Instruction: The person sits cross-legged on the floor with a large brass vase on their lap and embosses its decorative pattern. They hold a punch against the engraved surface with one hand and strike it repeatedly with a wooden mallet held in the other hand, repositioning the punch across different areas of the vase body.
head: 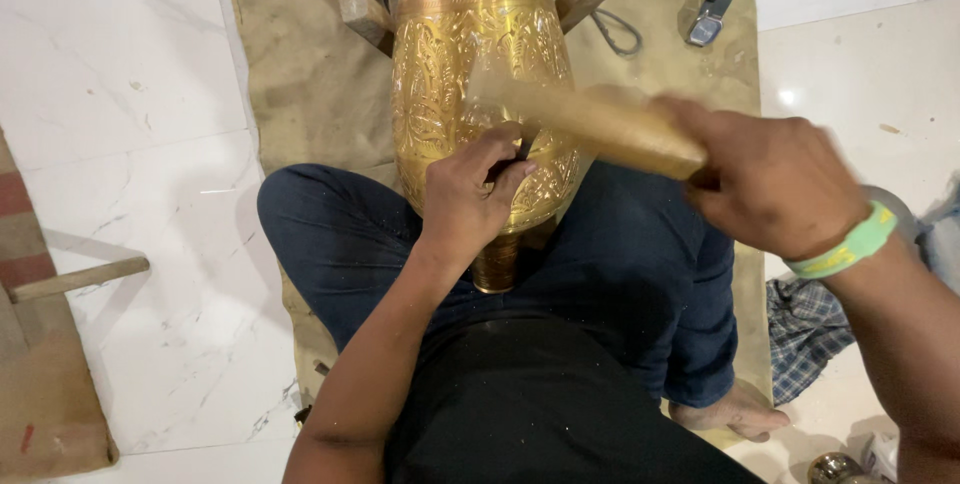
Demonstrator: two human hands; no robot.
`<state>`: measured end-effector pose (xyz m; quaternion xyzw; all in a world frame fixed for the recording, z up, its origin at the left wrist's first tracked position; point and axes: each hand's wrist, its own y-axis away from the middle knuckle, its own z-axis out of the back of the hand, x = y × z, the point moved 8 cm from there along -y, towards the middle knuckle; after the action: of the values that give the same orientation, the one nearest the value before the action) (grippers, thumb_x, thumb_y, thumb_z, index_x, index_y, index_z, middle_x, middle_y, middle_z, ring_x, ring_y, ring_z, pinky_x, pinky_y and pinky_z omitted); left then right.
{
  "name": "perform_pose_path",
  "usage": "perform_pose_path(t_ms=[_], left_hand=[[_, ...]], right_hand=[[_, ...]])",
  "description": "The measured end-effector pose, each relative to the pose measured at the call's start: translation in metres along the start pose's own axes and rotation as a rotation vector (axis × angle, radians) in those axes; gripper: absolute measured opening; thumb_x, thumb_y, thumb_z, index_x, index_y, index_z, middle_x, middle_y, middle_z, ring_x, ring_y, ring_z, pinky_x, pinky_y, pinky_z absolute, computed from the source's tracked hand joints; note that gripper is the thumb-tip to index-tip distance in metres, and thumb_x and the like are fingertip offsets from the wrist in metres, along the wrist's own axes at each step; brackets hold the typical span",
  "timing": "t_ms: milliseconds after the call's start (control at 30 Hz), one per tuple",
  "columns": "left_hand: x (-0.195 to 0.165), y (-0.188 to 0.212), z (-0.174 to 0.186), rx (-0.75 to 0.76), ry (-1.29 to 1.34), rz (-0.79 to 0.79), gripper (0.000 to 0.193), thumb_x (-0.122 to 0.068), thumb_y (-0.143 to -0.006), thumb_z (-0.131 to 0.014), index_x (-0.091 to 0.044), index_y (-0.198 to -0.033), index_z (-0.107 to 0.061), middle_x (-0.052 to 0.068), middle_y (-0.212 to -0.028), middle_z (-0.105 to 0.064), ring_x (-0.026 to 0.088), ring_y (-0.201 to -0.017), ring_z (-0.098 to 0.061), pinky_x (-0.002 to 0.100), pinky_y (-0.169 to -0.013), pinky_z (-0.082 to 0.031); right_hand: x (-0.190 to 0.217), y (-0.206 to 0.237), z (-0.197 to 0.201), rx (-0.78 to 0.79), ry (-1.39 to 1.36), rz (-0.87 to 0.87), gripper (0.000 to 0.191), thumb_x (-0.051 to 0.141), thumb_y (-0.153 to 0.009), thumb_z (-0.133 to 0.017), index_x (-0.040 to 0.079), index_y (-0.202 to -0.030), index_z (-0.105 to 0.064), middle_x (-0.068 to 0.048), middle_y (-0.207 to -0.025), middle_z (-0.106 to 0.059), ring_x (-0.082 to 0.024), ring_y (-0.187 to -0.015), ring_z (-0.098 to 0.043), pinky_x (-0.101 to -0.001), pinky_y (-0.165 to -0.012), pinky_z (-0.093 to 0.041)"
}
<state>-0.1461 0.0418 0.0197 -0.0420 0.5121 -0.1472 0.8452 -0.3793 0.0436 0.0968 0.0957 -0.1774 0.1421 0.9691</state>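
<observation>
- Landmark: one brass vase [480,94], lying on its side across the seated person's lap, neck toward the body, its far end propped on wooden blocks [362,16] on a tan mat [300,74] spread over the white floor [130,94].
- Far left of the vase: one wooden stick [80,279] lies on the floor, well apart from the vase.
- Left hand [468,199]: resting on the lower belly of the vase, fingers pinched round one thin dark punch [522,149] whose tip touches the metal.
- Vase surface: raised leaf and band patterns cover the whole visible side. Judgement: the decoration looks largely done, with work in hand only at the spot under the punch; the far side is hidden, so its state cannot be told.
- Right hand [770,179]: to the right of the vase, fist clenched round one wooden mallet [600,122], blurred, its head above the punch.
- Right of the vase, upper edge of the mat: one small grey metal tool [708,16]; one dark cord [610,29] lies beside the blocks.
- Lower right of the vase: one checked cloth [805,329] on the floor.
- Count: two blocks visible, two hands, both occupied.
</observation>
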Motion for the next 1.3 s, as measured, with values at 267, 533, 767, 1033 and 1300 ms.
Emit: perform_pose_path(t_ms=[267,533,767,1033,1300], left_hand=[[0.000,0.005,0.001,-0.027,0.036,-0.014,0.030,-0.014,-0.090,-0.085,-0.007,-0.114,-0.069,0.012,-0.104,-0.076,0.021,-0.088,-0.079,0.031,-0.075,-0.063],[-0.015,-0.010,-0.001,0.122,-0.021,-0.124,0.036,-0.013,-0.092,-0.078,-0.009,-0.126,-0.066,0.014,-0.110,-0.076,0.029,-0.090,-0.076,0.037,-0.073,-0.059],[-0.020,-0.016,-0.005,0.200,-0.014,-0.097,0.037,-0.012,-0.093,-0.076,-0.009,-0.128,-0.065,0.014,-0.105,-0.076,0.029,-0.089,-0.075,0.039,-0.074,-0.058],[-0.017,-0.011,-0.001,0.138,0.018,-0.104,0.036,-0.011,-0.090,-0.079,-0.008,-0.123,-0.067,0.013,-0.108,-0.075,0.026,-0.090,-0.077,0.034,-0.073,-0.060],[-0.010,0.004,0.003,0.010,0.069,-0.043,0.036,-0.010,-0.088,-0.084,-0.004,-0.120,-0.068,0.014,-0.108,-0.076,0.021,-0.089,-0.079,0.031,-0.073,-0.063]], right_hand=[[-0.002,0.003,-0.008,0.223,0.291,-0.148,0.084,0.010,-0.079,-0.084,0.021,-0.153,-0.048,-0.011,-0.101,-0.076,-0.033,-0.081,-0.074,-0.0448,-0.067,-0.059],[-0.015,0.015,0.006,-0.195,-0.174,-0.022,0.076,0.011,-0.084,-0.083,0.002,-0.150,-0.047,-0.019,-0.102,-0.072,-0.032,-0.092,-0.075,-0.0395,-0.077,-0.059],[-0.040,0.021,-0.008,-0.282,-0.656,-0.126,0.070,0.008,-0.090,-0.079,0.004,-0.152,-0.047,-0.013,-0.092,-0.068,-0.023,-0.085,-0.068,-0.0306,-0.081,-0.057],[-0.018,0.012,-0.019,-0.137,-0.292,-0.075,0.075,0.009,-0.080,-0.078,0.009,-0.149,-0.047,-0.007,-0.095,-0.072,-0.022,-0.082,-0.073,-0.0321,-0.072,-0.058],[0.009,0.009,0.003,-0.061,-0.111,-0.012,0.078,0.012,-0.081,-0.079,0.015,-0.151,-0.045,-0.015,-0.105,-0.072,-0.028,-0.080,-0.073,-0.0417,-0.068,-0.058]])
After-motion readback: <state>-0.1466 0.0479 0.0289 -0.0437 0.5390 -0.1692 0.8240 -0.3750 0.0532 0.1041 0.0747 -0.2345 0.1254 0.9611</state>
